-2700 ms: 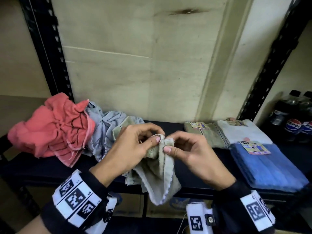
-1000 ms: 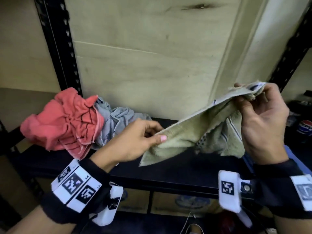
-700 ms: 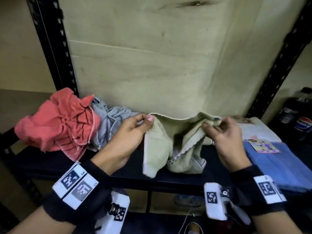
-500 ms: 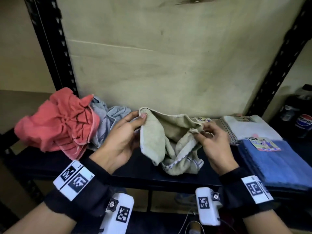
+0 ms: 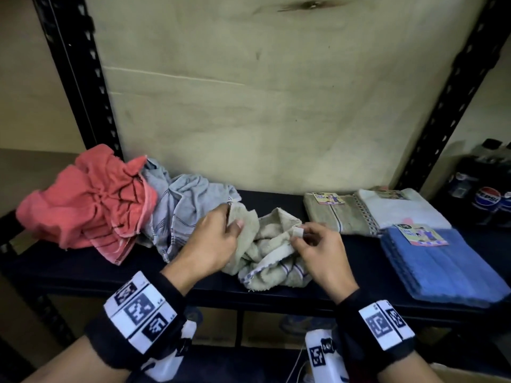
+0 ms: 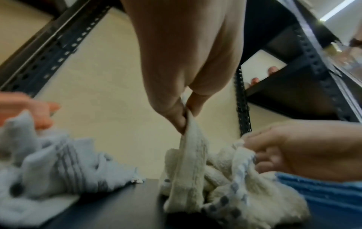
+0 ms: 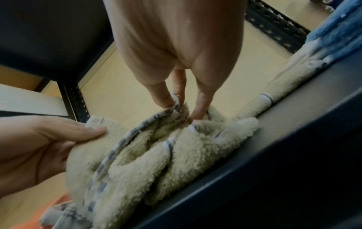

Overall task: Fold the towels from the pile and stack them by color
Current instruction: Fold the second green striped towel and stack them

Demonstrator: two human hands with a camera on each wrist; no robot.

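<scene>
2 hands work a crumpled beige towel [image 5: 272, 255] that lies bunched on the near middle of the black shelf [image 5: 359, 261]. On the left, the left hand [image 5: 213, 241] pinches an edge of it between thumb and fingertips and lifts that edge off the heap; the left wrist view shows the pinch plainly, with the cloth hanging down from it to the shelf. On the right, the right hand [image 5: 318, 252] pinches a hem with a blue-checked border between thumb and forefinger, the other fingers curled near it. Most of the towel rests on the shelf between the 2 hands. To the left, touching one another, sit an unfolded grey towel [image 5: 188, 211] and, further left, a crumpled red towel [image 5: 91, 200] that overhangs the shelf's left end. To the right lie 3 folded towels: a beige one [image 5: 331, 217] with a striped band, a white one [image 5: 401, 208] just beside it, and a blue one [image 5: 437, 264] nearer, overlapping the white one's near edge. Each folded towel carries a paper label [image 5: 421, 234]. Behind the shelf stands a pale board [image 5: 262, 92] between black slotted uprights [image 5: 80, 78]. Dark soda bottles [image 5: 486, 189] stand at the far right.
</scene>
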